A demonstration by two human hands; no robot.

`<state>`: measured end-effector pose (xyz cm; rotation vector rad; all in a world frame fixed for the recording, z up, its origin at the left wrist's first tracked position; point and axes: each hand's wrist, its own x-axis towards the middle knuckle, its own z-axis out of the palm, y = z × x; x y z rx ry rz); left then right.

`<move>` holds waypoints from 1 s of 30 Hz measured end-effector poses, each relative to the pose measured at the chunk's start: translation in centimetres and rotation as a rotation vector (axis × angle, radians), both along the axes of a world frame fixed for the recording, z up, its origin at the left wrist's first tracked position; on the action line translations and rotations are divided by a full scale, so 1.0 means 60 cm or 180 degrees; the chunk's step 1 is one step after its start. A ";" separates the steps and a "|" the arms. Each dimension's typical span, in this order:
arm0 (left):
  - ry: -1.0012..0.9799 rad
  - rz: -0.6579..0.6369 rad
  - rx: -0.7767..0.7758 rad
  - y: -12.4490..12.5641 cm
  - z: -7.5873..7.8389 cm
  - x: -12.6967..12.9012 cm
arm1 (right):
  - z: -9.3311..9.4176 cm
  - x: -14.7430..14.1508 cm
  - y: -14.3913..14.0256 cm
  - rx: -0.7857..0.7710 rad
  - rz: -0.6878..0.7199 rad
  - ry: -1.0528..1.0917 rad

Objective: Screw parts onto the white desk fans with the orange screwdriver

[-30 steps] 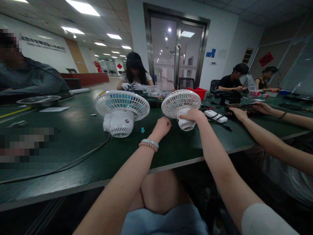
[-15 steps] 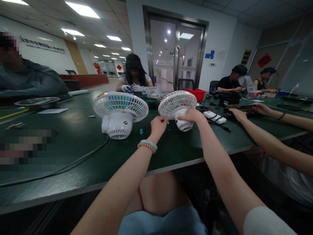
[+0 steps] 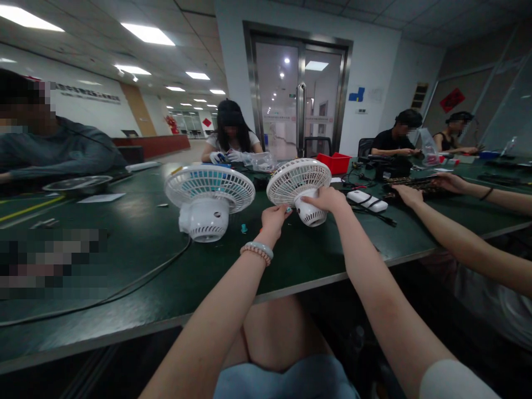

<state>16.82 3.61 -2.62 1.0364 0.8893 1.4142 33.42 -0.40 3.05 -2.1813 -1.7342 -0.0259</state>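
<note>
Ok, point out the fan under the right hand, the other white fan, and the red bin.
Fan under the right hand (image 3: 296, 180): head view, on its white grille.
Other white fan (image 3: 209, 188): head view, on its grille.
Red bin (image 3: 334, 163): head view, on its front wall.

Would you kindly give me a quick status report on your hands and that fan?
Right hand gripping small white fan at its motor housing. Left hand pinching a small teal part beside it. Second fan stands left, apart; tiny teal piece on table.
</note>
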 end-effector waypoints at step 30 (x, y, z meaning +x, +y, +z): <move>-0.0990 -0.0314 -0.0016 -0.020 0.015 -0.011 | -0.023 -0.097 -0.002 0.1490 0.2216 -0.0014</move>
